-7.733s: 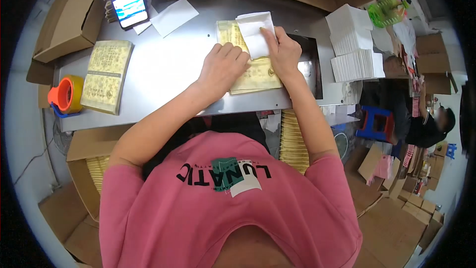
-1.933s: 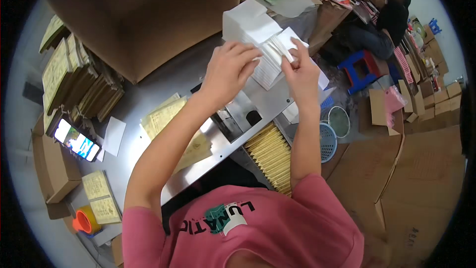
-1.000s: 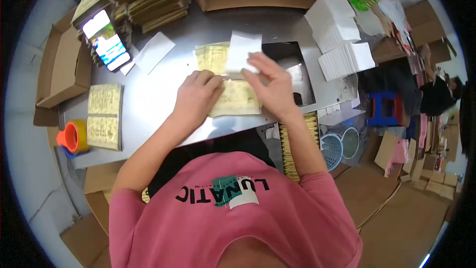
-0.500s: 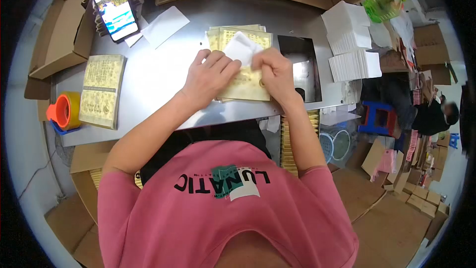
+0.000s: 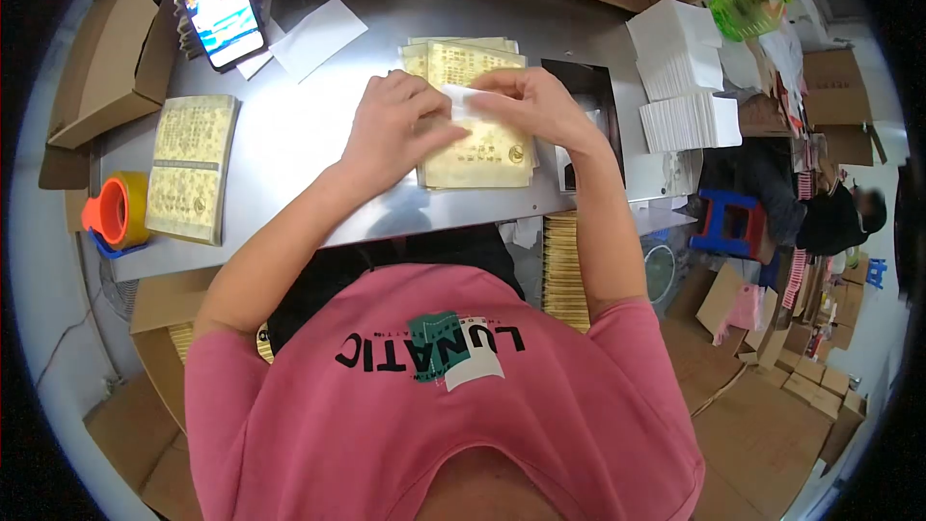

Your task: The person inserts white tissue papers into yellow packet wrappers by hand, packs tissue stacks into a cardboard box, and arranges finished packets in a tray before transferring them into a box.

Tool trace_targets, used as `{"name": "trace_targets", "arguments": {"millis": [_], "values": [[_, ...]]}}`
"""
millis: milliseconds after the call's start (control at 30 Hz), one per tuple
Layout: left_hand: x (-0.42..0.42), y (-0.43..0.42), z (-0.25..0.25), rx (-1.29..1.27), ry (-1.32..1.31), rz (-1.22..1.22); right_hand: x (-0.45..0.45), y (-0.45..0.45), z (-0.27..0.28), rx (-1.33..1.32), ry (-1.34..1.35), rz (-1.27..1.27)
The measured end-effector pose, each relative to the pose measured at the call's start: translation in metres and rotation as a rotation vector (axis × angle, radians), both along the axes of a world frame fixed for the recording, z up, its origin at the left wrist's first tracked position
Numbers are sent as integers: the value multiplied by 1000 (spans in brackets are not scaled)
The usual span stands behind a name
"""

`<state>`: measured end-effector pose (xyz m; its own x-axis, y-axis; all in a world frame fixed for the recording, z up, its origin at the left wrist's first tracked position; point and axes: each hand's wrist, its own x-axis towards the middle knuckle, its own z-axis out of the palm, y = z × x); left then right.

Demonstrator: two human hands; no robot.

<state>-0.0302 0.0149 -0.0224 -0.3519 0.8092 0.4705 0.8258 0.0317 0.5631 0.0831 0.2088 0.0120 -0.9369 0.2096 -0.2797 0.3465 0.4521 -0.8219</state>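
Observation:
A narrow strip of white paper [image 5: 458,99] shows between my two hands, above a pile of yellow printed packets [image 5: 475,166] on the metal table. My left hand [image 5: 394,127] has its fingers curled at the paper's left side, the thumb stretched over the top packet. From the right, my right hand [image 5: 542,108] pinches the paper's other side; its fingertips are slightly blurred. Parts of the paper are hidden by my fingers. The top packet lies flat, its print and a round mark visible at the lower right.
A banded stack of yellow packets [image 5: 193,169] and a tape roll [image 5: 116,212] are at the left. Further back stand a lit phone [image 5: 220,10] and loose white sheets [image 5: 318,39]. White paper stacks [image 5: 687,123] stand right of a dark rectangular opening [image 5: 603,116]. Another person [image 5: 839,222] sits far right.
The white paper was a larger angled piece and now shows as a narrow strip. My right hand has shifted up and left, uncovering the lower part of the top packet.

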Motion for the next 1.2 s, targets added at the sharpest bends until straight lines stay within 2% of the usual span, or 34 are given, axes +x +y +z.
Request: {"name": "trace_targets", "arguments": {"millis": [67, 100, 167, 200, 267, 333, 400, 433, 500, 533, 567, 600, 667, 700, 733, 800, 833, 867, 933, 1033, 1067, 1167, 1200], "values": [[5, 1, 3, 36, 73, 21, 8, -9, 0, -126, 182, -241], [7, 1, 3, 70, 146, 47, 14, -12, 0, -124, 179, -237], [8, 0, 2, 63, 206, 37, 30, -19, -3, 374, 291, 45], [9, 0, 1, 54, 269, 15, 37, -28, -6, 370, 288, 46], [11, -1, 0, 21, 306, 29, 48, -47, -15, 663, 462, 36], [13, 0, -1, -8, 347, 43, 54, -62, -25, 752, 433, -3], [14, -1, -2, -28, 410, 25, 54, -70, -26, 841, 447, -229], [16, -3, -2, -24, 417, 15, 55, -71, -25, 845, 450, -241], [21, -1, 0, -60, 384, 40, 62, -63, -17, 345, 567, -401], [20, 0, 3, -28, 393, 4, 69, -47, -3, 547, 657, -501], [16, -3, 6, -70, 260, -18, 80, -26, 15, 754, 733, -599], [15, -2, 10, -121, 128, -38, 95, -2, 32, 941, 722, -730], [14, 8, 22, -72, 138, -85, 125, 51, 51, 1294, 718, -899], [13, 12, 26, -44, 142, -96, 135, 68, 52, 1421, 566, -976], [15, 22, 30, -37, 152, -108, 143, 80, 46, 1428, 568, -992], [27, 51, 40, 113, 221, -169, 154, 97, 31, 1272, 421, -929], [35, 67, 39, 103, 278, -182, 153, 99, 31, 1083, 439, -998], [42, 83, 39, 123, 301, -216, 153, 98, 35, 1087, 450, -1004], [56, 116, 25, 91, 376, -254, 155, 94, 41, 834, 402, -1071], [73, 147, 11, -122, 547, -307, 162, 101, 39, 737, 458, -1049], [77, 155, 4, -118, 557, -315, 165, 105, 39, 739, 464, -1060], [81, 166, -2, -427, 580, -308, 171, 112, 41, 737, 445, -1001], [77, 162, -1, -428, 586, -313, 173, 112, 44, 750, 400, -963]]}}
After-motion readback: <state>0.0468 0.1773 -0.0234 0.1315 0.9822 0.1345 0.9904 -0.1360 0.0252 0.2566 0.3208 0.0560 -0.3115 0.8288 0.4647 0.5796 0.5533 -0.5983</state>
